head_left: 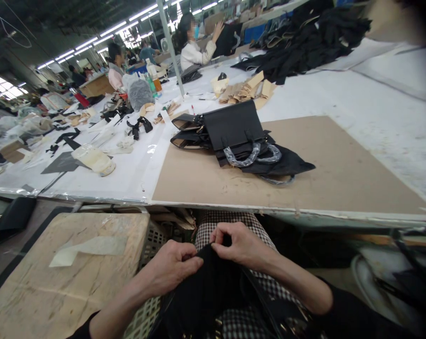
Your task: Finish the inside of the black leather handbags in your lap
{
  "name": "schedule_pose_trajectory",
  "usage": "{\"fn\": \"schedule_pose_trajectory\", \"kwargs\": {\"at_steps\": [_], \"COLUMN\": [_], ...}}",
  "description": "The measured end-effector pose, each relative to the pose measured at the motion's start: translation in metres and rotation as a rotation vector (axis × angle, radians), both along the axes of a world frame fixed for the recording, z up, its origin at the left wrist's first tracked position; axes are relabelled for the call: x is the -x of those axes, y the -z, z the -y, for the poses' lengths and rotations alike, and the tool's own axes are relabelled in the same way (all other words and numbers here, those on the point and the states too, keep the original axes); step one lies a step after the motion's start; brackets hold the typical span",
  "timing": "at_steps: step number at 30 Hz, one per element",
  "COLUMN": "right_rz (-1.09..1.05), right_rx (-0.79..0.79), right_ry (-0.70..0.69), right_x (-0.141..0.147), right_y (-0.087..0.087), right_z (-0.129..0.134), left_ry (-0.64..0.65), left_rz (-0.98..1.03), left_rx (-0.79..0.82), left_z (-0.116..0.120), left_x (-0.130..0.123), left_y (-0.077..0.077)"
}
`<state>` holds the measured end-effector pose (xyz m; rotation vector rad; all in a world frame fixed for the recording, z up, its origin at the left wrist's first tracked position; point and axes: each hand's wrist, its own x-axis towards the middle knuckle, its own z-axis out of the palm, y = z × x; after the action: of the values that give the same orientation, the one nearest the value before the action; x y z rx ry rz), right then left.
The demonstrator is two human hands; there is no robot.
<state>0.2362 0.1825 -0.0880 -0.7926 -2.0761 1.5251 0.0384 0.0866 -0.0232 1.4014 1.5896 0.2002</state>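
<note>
On my lap lies a black handbag with bits of gold-coloured hardware low in the view. My left hand is closed, thumb and fingers pinching the bag's upper edge. Just right of it, my right hand pinches the same edge between thumb and forefinger. Checked cloth covers my legs beneath the bag. Ahead on the table, a stack of black handbags rests on its side on a brown board; their handles are wrapped in clear plastic.
The white table's front edge runs just beyond my hands. At left stands a stained board with a paper strip, beside a plastic crate. A glue-stained plastic container, tan pieces and black material lie farther off. Co-workers sit beyond.
</note>
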Motion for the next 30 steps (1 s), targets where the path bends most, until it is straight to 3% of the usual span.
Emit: {"fn": "schedule_pose_trajectory", "kwargs": {"at_steps": [5,10,16,20,23,26,28,30], "right_rz": [-0.035,-0.020,-0.060,0.014,0.093,0.150,0.215,0.338], "right_rx": [0.006,0.008,0.086,0.151,0.166,-0.047,-0.223,-0.293], "right_ry": [0.052,0.089,0.025,0.008,-0.026,-0.056,0.013,0.122], "right_x": [0.003,-0.003,-0.005,-0.039,-0.086,-0.117,-0.122,-0.120], "right_y": [-0.002,-0.007,-0.008,-0.031,-0.060,-0.078,-0.077,-0.069], "right_z": [0.007,0.012,0.003,-0.003,0.014,0.050,0.070,0.080], "left_ry": [0.004,0.057,0.168,0.105,0.027,0.033,0.069,0.114], "left_rz": [0.013,0.110,-0.111,-0.270,-0.240,-0.122,0.001,0.132], "left_rx": [-0.023,-0.038,-0.254,-0.281,-0.198,-0.128,-0.050,0.050], "left_z": [-0.013,-0.028,-0.021,-0.022,-0.032,-0.046,-0.054,-0.059], "left_x": [-0.002,-0.007,-0.019,-0.025,-0.026,-0.027,-0.029,-0.030], "left_y": [0.000,0.010,0.012,0.008,0.010,0.019,0.027,0.034]}}
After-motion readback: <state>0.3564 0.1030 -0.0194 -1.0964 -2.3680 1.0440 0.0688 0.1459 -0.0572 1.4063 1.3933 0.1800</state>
